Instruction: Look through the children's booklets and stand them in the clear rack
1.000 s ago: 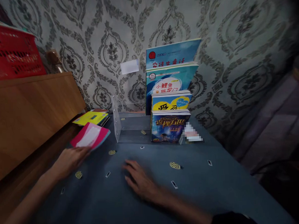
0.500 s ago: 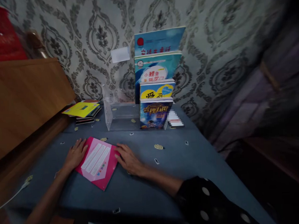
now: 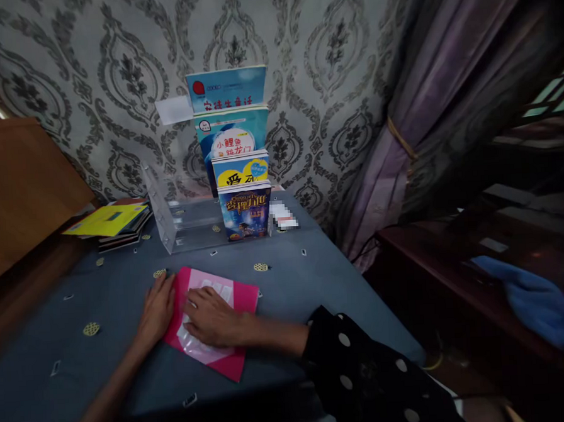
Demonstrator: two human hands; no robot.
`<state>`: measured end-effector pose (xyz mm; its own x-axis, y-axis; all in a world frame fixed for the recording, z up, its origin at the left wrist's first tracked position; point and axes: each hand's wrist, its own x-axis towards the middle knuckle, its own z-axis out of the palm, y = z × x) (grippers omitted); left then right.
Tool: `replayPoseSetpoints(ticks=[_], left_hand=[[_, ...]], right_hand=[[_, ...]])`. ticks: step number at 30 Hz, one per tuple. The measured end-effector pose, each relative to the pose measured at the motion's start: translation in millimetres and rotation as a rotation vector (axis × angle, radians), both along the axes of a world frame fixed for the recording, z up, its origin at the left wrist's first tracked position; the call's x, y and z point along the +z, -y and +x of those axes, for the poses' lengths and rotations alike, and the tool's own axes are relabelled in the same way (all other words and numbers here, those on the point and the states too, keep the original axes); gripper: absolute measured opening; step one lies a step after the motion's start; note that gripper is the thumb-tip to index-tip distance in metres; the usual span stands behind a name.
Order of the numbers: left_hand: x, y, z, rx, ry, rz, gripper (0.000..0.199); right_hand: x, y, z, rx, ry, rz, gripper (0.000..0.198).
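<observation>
A pink book (image 3: 245, 297) with a pale panel of text lies flat on the cloth-covered table, turned at a slant. My left hand (image 3: 157, 311) rests along the book's left edge, its fingers stretched out and touching the edge. On top of the pale panel lies my right hand (image 3: 210, 317), palm down with fingers slightly bent, hiding much of the print. Neither hand grips anything. Beyond the book stands a clear stepped rack (image 3: 162, 214). Its right side holds several upright books, with a dark blue book (image 3: 247, 216) at the front.
A stack of books with a yellow one (image 3: 105, 221) on top sits at the left, beside a wooden panel (image 3: 26, 193). A small white item (image 3: 283, 216), partly blurred out, lies right of the rack. A purple curtain (image 3: 400, 129) hangs at the right.
My right hand has moved from the book's right edge onto the middle of its cover. My left hand stays at the left edge. The view has turned to the right.
</observation>
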<state>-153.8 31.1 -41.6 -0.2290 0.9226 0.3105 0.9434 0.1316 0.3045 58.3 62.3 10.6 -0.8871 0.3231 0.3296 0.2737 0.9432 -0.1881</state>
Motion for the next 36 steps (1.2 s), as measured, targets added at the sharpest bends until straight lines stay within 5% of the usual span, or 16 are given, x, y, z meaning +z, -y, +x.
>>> replayPoseSetpoints(ticks=[5, 15, 24, 32, 36], left_hand=[[0.0, -20, 35, -0.115, 0.108, -0.003, 0.051], [0.3, -19, 50, -0.213, 0.087, 0.132, 0.047], [5.5, -30, 50, -0.299, 0.037, 0.179, 0.044], [32.8, -65, 42, -0.482, -0.070, 0.178, 0.035], [38.0, -85, 33, -0.393, -0.122, 0.219, 0.033]], right_hand=[[-7, 1, 16, -0.015, 0.000, 0.005, 0.035], [-2, -24, 44, -0.070, -0.001, -0.089, 0.034], [1, -44, 64, -0.250, -0.003, -0.194, 0.033], [20, -36, 66, -0.401, 0.078, -0.147, 0.025], [23, -38, 68, -0.419, 0.084, -0.190, 0.025]])
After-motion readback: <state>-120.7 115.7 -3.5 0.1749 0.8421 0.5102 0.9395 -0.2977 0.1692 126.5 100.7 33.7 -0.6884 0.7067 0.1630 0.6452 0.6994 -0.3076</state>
